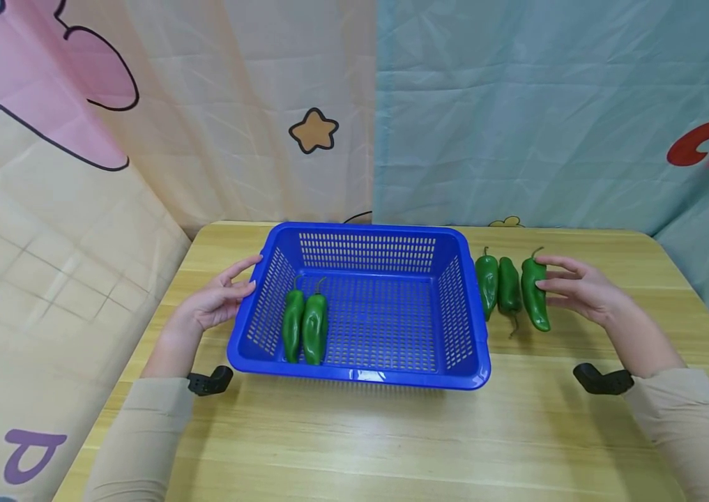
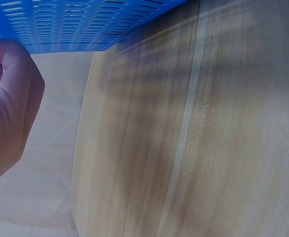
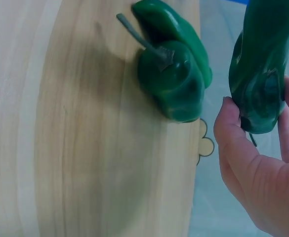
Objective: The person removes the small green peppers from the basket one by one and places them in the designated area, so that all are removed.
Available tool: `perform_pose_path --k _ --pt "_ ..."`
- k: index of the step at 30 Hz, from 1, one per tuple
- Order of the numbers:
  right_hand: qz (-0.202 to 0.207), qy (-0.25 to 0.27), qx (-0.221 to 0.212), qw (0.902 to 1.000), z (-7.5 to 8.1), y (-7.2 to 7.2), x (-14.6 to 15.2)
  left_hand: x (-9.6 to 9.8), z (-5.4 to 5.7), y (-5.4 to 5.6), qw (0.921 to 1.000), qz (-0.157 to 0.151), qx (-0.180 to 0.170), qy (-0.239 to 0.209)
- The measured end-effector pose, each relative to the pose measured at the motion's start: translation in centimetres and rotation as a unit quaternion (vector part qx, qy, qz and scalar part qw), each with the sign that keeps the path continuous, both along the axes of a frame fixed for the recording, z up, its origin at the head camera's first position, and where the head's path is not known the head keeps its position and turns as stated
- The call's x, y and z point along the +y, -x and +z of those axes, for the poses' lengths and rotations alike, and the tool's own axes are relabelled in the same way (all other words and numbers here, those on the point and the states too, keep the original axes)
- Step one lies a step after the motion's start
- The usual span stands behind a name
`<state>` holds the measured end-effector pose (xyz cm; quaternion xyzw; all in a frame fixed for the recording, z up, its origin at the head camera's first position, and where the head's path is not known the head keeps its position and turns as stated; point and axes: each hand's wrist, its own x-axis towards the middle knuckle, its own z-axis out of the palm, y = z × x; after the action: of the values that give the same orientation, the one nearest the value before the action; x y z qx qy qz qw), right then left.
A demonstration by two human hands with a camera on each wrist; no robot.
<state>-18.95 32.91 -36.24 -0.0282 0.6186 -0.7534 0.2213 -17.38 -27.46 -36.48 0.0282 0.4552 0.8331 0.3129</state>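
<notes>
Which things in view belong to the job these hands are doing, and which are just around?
Likely part of the job:
green pepper in the right hand
blue basket, touched by the left hand
two peppers inside the basket
two more peppers beside the basket

Likely just surroundings:
wooden table, only the work surface
printed cloth behind
black wrist devices

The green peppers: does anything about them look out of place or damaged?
One small oddity: right of the blue basket, the middle pepper lies with its stem toward the person, while the other four peppers have theirs pointing away. I see no clear damage or spill.
</notes>
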Motion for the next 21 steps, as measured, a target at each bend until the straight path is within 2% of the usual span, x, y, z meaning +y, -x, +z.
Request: perform_pose_path --k 21 --pt "-0.013 -0.006 -0.014 0.9998 -2.2 0.1 1.7 0.0 0.0 0.0 1.0000 -0.003 0.003 -0.005"
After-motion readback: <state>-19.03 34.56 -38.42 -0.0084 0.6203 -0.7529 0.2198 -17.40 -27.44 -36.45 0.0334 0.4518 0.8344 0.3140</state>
